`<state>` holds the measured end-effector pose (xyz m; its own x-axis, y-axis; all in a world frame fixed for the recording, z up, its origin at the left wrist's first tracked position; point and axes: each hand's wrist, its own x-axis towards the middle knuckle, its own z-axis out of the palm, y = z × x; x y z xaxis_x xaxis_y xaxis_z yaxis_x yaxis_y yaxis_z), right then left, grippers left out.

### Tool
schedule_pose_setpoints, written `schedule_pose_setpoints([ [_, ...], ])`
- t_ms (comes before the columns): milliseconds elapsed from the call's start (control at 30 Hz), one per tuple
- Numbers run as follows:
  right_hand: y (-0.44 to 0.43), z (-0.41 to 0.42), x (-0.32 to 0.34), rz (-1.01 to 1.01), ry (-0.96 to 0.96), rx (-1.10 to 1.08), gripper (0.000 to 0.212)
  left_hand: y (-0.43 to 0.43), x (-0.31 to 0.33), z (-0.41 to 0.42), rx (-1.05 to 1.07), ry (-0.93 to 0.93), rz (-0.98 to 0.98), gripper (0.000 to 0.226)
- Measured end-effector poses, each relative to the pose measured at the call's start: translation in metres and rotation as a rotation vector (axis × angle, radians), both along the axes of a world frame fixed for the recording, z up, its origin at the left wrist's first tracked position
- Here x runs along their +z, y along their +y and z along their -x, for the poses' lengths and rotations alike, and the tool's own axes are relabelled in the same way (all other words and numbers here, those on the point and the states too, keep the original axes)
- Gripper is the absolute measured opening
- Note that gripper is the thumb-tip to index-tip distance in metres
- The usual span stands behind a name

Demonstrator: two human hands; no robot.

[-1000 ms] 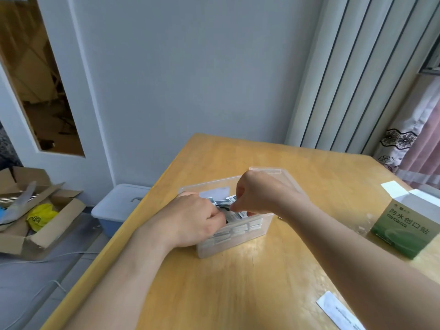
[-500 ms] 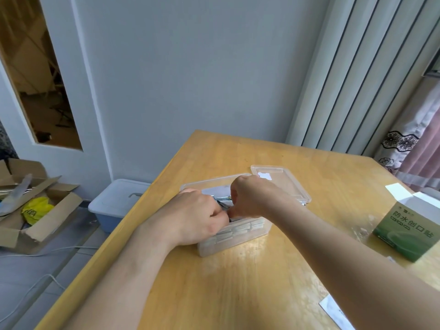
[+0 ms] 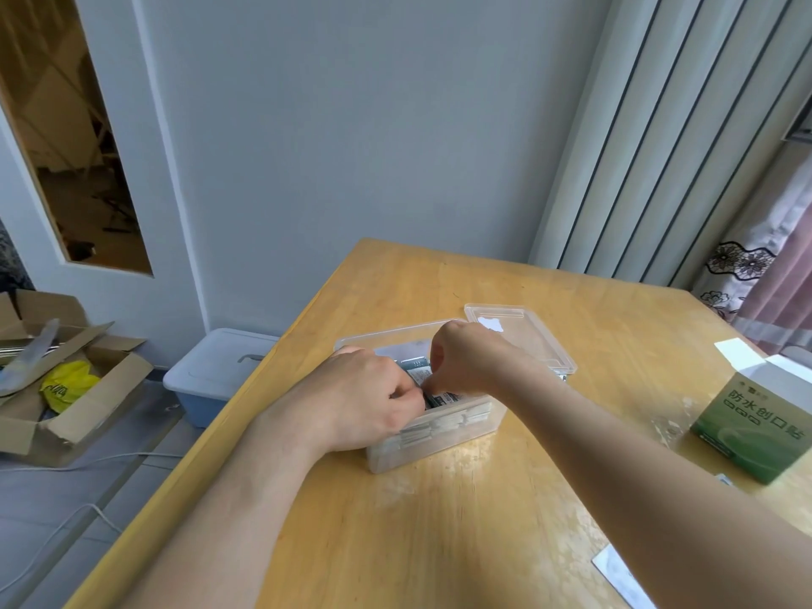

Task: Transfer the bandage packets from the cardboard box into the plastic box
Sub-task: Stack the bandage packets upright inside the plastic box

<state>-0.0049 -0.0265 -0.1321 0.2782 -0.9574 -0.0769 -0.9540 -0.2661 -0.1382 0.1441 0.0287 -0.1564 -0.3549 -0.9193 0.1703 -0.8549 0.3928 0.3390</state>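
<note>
Working inside the plastic box point(image 3: 439, 437), set close to the left edge of the table point(image 3: 439, 542); pinching the bandage packets point(image 3: 435, 395) there with the left hand point(image 3: 369, 397) and the right hand point(image 3: 470, 362) held together, meeting at the fingertips, both curled onto the dark wrappers; probably squaring them upright against the pale row packed along the near wall, to waste no room. Cannot tell how many packets sit in the pinch, with the tips hidden behind knuckles. Reaching in from above with wrists bent down, seemingly to stay off the rim and avoid shoving the box.

Keeping the lid point(image 3: 527, 340) off, flat just behind the plastic box toward its right; out of the opening's way, handy for closing. Standing well to the right of the plastic box, the cardboard box point(image 3: 755, 428), flap open and facing up, apparently for easy reloading; cannot see into it for any remainder. Lying nearer than the plastic box and to its right, a white paper slip point(image 3: 624, 578).

Judging the task well along; next, releasing cleanly without toppling the row.
</note>
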Motion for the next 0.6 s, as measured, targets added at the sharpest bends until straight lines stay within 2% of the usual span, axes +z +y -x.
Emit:
schedule_pose_setpoints([
  [233, 0.0, -0.002, 0.002, -0.008, -0.019, -0.01, 0.035, 0.0, 0.0, -0.002, 0.006, -0.008, -0.039, 0.039],
  [400, 0.011, 0.007, 0.02, 0.047, -0.17, -0.016, 0.012, 0.001, -0.002, -0.005, 0.017, 0.118, -0.077, 0.043],
  [500, 0.023, 0.025, 0.041, 0.06, -0.284, -0.03, 0.01, 0.008, 0.003, 0.001, 0.04, 0.226, 0.055, 0.027],
  [600, 0.036, 0.054, 0.058, 0.039, -0.362, -0.079, 0.01, 0.023, 0.019, 0.021, 0.015, 0.302, 0.203, 0.026],
])
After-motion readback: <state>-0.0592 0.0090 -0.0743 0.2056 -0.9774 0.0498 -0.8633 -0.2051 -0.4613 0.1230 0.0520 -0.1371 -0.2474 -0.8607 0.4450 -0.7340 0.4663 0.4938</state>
